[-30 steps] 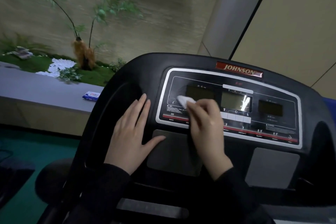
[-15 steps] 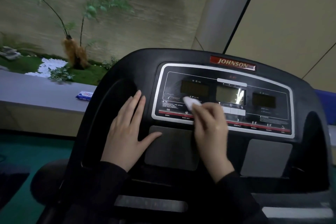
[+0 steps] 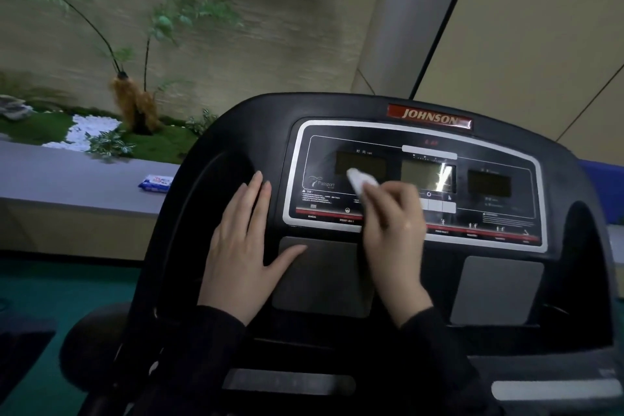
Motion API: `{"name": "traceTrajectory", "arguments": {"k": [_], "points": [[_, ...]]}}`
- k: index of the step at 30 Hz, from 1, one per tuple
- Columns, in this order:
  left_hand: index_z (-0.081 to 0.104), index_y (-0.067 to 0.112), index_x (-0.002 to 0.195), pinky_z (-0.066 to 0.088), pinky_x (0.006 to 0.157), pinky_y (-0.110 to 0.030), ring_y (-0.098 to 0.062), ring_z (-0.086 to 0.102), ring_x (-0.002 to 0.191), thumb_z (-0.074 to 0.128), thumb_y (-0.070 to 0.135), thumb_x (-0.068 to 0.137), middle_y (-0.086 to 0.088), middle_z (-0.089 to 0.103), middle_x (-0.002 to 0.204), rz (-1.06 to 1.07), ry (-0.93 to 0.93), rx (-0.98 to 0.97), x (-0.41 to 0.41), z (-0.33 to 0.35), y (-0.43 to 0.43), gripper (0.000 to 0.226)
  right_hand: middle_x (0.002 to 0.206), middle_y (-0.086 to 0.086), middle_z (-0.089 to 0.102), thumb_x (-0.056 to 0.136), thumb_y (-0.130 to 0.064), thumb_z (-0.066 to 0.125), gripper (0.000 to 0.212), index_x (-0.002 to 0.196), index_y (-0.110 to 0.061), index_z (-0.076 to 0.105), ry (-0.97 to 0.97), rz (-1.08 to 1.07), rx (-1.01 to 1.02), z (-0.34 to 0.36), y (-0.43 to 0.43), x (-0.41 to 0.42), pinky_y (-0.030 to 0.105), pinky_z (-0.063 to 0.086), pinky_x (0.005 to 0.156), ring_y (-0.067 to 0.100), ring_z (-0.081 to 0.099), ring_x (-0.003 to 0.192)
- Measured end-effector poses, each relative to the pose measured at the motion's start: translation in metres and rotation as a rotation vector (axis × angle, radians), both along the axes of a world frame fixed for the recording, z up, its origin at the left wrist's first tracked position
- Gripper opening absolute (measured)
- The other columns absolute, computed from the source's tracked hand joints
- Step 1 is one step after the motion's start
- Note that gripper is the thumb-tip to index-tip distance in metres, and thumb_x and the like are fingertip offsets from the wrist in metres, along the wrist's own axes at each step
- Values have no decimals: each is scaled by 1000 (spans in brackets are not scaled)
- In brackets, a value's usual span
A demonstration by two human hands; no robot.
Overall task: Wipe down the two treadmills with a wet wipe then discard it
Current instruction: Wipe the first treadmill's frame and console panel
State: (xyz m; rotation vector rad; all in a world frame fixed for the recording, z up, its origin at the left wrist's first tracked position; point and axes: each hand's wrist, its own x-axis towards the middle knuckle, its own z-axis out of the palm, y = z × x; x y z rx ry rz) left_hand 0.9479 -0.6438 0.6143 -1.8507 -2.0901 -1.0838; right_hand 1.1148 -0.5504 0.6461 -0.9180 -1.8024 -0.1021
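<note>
1. Head view: the black plastic treadmill console (image 3: 236, 145) fills the centre. The small white folded wet wipe (image 3: 359, 179) is pressed against its silver-framed display panel (image 3: 489, 159), over the lower right corner of the leftmost dark screen.
2. The right hand (image 3: 393, 230) pinches the wipe in curled fingertips. The wipe pokes out at about eleven o'clock from the knuckles.
3. The left hand (image 3: 243, 253) holds nothing. It lies flat on the console with fingers straight and thumb spread, at nine o'clock from the right hand. It is just beside the panel's frame and clear of the wipe.
4. Wiping of this console looks to be under way at the panel's left part. The screens toward three o'clock and the two grey rectangular pads (image 3: 496, 290) toward six o'clock probably remain.
5. Whether this is the first or second machine cannot be told. With the wipe in hand, discarding is not yet done.
6. A blue-and-white packet (image 3: 155, 183) lies on the long grey ledge (image 3: 67, 179), at nine o'clock from the console.
</note>
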Motion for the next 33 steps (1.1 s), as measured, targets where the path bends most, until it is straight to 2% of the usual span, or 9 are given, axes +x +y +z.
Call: {"name": "traceTrajectory", "arguments": {"k": [3, 5, 7, 10, 14, 16, 20, 27, 33], "points": [[15, 13, 148, 20, 111, -33, -16, 14, 143, 38, 65, 81, 4, 8, 158, -1, -9, -3, 1, 0, 1, 88, 90, 17, 58, 85, 1, 64, 16, 100, 4, 69, 159, -98, -33, 21, 21, -6, 26, 46, 72, 19, 51, 82], [16, 13, 148, 20, 110, -33, -17, 14, 143, 39, 64, 81, 4, 9, 158, 5, -12, -3, 1, 0, 1, 88, 89, 18, 59, 85, 0, 64, 16, 99, 4, 70, 175, -89, -21, 32, 30, -21, 26, 46, 72, 23, 54, 80], [18, 12, 148, 21, 109, -33, -18, 16, 143, 40, 63, 80, 2, 11, 158, 11, -10, -4, 1, 0, 1, 88, 88, 19, 60, 82, 1, 65, 15, 96, 5, 71, 109, -36, -9, 37, 30, -43, 22, 42, 71, 27, 56, 78], [17, 12, 148, 21, 108, -32, -18, 16, 143, 40, 63, 80, 2, 11, 158, 15, -5, -14, 0, -1, 1, 88, 85, 18, 58, 81, 5, 66, 11, 92, 5, 69, -60, 129, 30, 31, 12, -66, 29, 43, 70, 28, 54, 78], [15, 13, 148, 21, 109, -33, -18, 14, 143, 37, 63, 82, 2, 8, 158, 14, 19, -31, -1, -3, 2, 87, 89, 18, 57, 83, 5, 64, 15, 97, 5, 67, -250, 235, 40, 10, -6, -47, 27, 41, 73, 28, 53, 83], [15, 12, 148, 17, 110, -33, -18, 11, 144, 36, 64, 83, 1, 8, 158, 20, 27, -27, 0, -3, 1, 86, 91, 19, 58, 83, 4, 64, 17, 100, 5, 68, -181, 139, 32, 4, -4, -24, 25, 42, 75, 27, 54, 83], [16, 11, 148, 13, 113, -38, -19, 6, 145, 36, 66, 84, -3, 10, 158, 9, 54, -8, 11, 4, 5, 86, 91, 18, 58, 86, 3, 63, 18, 102, 5, 68, 93, -105, -30, 4, 1, 8, 25, 46, 73, 21, 53, 83], [11, 10, 149, 8, 117, -44, -18, 0, 145, 26, 67, 87, -4, 6, 159, -45, 176, -50, 50, 20, 30, 85, 91, 18, 58, 84, 5, 64, 21, 105, 4, 67, -58, -21, 12, -11, -6, 28, 21, 45, 77, 19, 52, 86], [8, 9, 149, 8, 117, -46, -19, 3, 145, 18, 67, 89, -5, 5, 159, 64, 269, -98, 63, 19, 37, 83, 93, 16, 57, 86, 2, 63, 19, 104, 3, 68, 157, -213, -43, -4, 14, 83, 22, 47, 74, 13, 50, 85]]}}
